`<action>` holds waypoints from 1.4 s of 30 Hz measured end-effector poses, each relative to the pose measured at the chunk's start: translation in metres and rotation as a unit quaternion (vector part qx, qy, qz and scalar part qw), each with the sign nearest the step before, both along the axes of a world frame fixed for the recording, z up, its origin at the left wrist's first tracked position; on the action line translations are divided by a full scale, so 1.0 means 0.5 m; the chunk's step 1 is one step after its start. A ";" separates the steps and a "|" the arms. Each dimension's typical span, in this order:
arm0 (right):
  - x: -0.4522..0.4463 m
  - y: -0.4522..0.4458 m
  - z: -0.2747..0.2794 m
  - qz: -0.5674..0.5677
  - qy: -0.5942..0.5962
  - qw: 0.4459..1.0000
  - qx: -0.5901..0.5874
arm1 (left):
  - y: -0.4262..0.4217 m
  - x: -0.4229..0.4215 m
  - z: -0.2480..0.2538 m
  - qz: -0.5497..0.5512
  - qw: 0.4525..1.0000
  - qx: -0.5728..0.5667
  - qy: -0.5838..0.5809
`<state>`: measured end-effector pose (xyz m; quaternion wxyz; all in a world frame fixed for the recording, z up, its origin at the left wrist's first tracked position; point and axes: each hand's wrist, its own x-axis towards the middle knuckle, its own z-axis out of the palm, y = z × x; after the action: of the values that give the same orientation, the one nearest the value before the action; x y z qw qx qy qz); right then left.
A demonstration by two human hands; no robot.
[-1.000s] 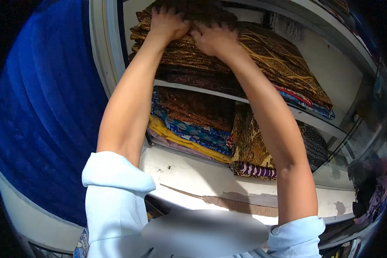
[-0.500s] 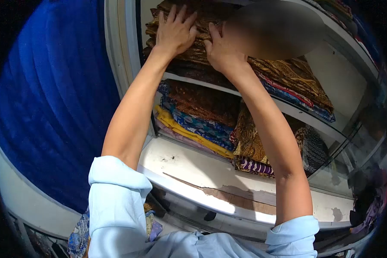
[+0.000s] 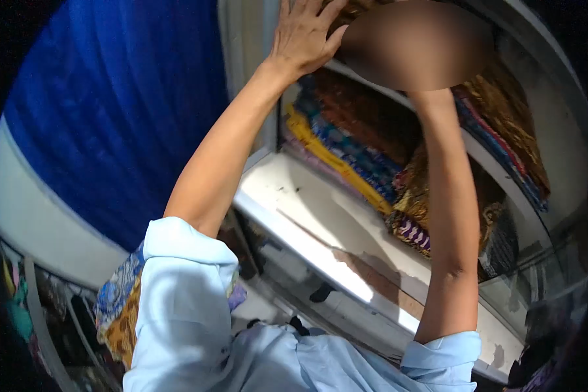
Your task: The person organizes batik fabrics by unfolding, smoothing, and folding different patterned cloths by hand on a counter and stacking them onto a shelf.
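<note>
My left hand (image 3: 306,38) is raised at the top of the view, with its fingers spread and their tips cut off by the upper edge. Beside its thumb lies a stack of brown and gold patterned cloths (image 3: 349,12); I cannot tell whether the hand touches it. My right hand (image 3: 431,95) reaches up to the same shelf, but a blurred oval covers its fingers. Right of that wrist, more folded brown-gold cloth (image 3: 503,108) lies over red and blue pieces.
The shelf below holds folded cloths, among them a yellow one (image 3: 340,166), and a purple-white striped one (image 3: 413,233). A white ledge (image 3: 294,189) with peeling patches runs in front. A blue curtain (image 3: 117,111) hangs at the left. Patterned cloth (image 3: 119,300) lies near my left sleeve.
The view has tilted and shifted, so the shelves sit further right and higher. My left hand is now nearer the top edge, and my right fingers have become hidden behind the blur.
</note>
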<state>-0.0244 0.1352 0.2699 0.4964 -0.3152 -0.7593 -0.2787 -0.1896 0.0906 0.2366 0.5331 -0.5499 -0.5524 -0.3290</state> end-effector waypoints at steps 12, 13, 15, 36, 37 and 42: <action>-0.213 -0.340 -0.182 0.430 -0.113 0.858 -0.257 | -0.587 -0.186 -0.465 0.198 0.923 -0.031 -0.328; -0.249 -0.376 -0.245 0.521 -0.028 0.835 -0.173 | -0.640 -0.190 -0.534 0.225 0.899 -0.044 -0.373; -0.277 -0.449 -0.349 0.568 -0.082 0.769 -0.280 | -0.737 -0.179 -0.665 0.274 0.846 -0.090 -0.448; -0.273 -0.727 -1.054 0.414 -0.484 0.713 -0.294 | -1.215 0.159 -1.110 0.657 0.506 -0.128 -0.544; -0.271 -0.730 -1.051 0.408 -0.489 0.713 -0.294 | -1.228 0.157 -1.095 0.664 0.493 -0.106 -0.552; -0.270 -0.743 -1.053 0.390 -0.490 0.724 -0.289 | -1.275 0.136 -1.060 0.703 0.424 -0.008 -0.571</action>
<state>-0.1592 -0.2361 -0.2568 0.0048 0.0610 -0.9965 0.0569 -0.1214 -0.5471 -0.2936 0.1371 0.3388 -0.9278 -0.0747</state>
